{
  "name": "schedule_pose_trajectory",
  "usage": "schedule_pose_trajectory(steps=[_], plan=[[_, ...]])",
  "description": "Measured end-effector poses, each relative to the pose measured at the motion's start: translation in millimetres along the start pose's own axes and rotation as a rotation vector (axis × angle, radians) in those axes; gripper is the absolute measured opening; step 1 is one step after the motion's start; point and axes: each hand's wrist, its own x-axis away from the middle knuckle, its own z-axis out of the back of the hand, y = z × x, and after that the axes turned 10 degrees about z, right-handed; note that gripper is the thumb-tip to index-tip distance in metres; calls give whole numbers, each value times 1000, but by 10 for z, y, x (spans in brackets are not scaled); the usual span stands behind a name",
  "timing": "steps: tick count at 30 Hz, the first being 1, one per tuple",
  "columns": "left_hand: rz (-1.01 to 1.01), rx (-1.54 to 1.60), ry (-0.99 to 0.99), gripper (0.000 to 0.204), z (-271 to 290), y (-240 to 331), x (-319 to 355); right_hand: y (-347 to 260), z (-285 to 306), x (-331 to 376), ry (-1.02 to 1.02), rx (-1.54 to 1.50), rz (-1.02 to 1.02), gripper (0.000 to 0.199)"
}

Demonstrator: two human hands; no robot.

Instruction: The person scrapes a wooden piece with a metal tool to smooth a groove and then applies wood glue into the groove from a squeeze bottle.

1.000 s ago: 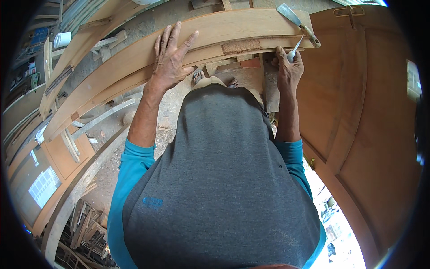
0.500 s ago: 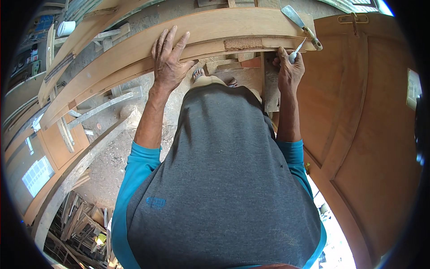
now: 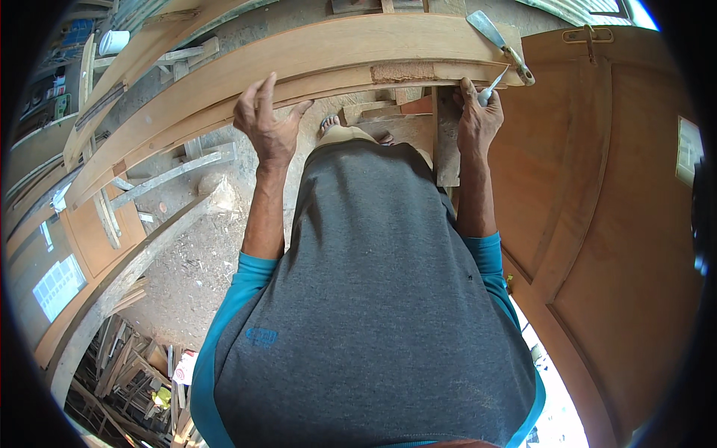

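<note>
A long wooden plank [image 3: 321, 46] crosses in front of me, with a thinner wooden strip along its near edge. One stretch of that edge shows a rough brown patch [image 3: 403, 72]. My left hand [image 3: 270, 127] is open at the near edge, fingers spread and holding nothing. In my right hand [image 3: 480, 119], at the strip's right end, is a small white bottle [image 3: 485, 95] with a thin pointed nozzle, pointing up and right. My fingers partly hide the bottle. A putty knife [image 3: 489, 31] lies across the plank's right end, its handle toward me.
A brown panelled wooden door [image 3: 564, 172] stands close on my right. More planks [image 3: 112, 97] and a white bucket [image 3: 113, 42] are at the far left. Lower left, a curved timber [image 3: 119, 284] runs above a pile of wood offcuts [image 3: 127, 366].
My left hand has come off the plank's top face, moving slightly left and toward me. My right hand, with the bottle, has barely moved.
</note>
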Motion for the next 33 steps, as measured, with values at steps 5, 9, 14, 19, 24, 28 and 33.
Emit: schedule_pose_trajectory(steps=[5,9,14,19,24,28,33], plan=[[334,293,188,69,-124,-303,360,-43,-1,-18,-19,-12,-42,26],[1184,1309,76,83,-235,-544,490,-21,3,-19,-30,-7,-47,26],[1083,1709,-143,81,-346,-617,314,-51,18,-28,-40,-8,-62,28],[1059,1614,-147,67,-347,-588,292,12,46,-45,-43,-28,-53,32],[1092,1619,-129,63,-359,-601,280,7,35,-52,-56,-17,-33,30],[1068,1634,-147,61,-365,-640,269,17,30,25,-108,249,120,27],[1041,1653,-156,61,-392,-694,291,-168,-86,249,-371,502,455,24]])
